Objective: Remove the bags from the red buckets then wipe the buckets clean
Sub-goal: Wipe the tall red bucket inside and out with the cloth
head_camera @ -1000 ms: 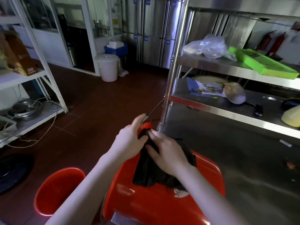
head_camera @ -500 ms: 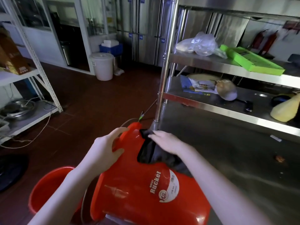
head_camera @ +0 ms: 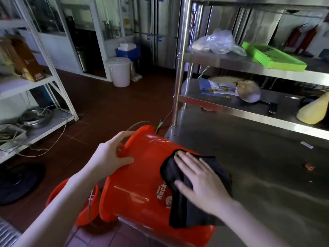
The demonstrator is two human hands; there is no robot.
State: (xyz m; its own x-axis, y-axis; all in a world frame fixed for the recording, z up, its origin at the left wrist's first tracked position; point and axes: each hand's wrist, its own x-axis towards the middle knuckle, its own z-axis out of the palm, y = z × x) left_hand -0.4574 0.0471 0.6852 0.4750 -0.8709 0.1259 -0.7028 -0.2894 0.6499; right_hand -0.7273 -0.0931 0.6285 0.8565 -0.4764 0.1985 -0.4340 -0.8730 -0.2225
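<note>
The right hand (head_camera: 201, 182) lies flat, fingers straight and spread, pressing a black cloth (head_camera: 180, 211) against the upturned side of a red bucket (head_camera: 138, 184). A bit of green shows at the cloth's far edge by the fingertips, and the cloth partly covers a white label printed on the bucket wall.

The left hand (head_camera: 110, 157) grips the bucket's rim, fingers curled over the lip and thumb laid on the outer wall. A thin wire handle (head_camera: 137, 124) arcs out just beyond those fingers.

The bucket lies on its side at the near-left corner of the steel counter (head_camera: 258, 157), its mouth facing left past the counter's left edge. A second red bucket (head_camera: 87, 216) stands on the floor below that edge, just beside the first one's rim, partly hidden by the left forearm.

At the counter's far-left corner a steel post (head_camera: 179, 68) carries two shelves. A clear plastic bag (head_camera: 217, 41) and a green tray (head_camera: 274, 57) lie on the upper one. A white lidded pail (head_camera: 118, 72) stands well apart on the floor by the far wall.
</note>
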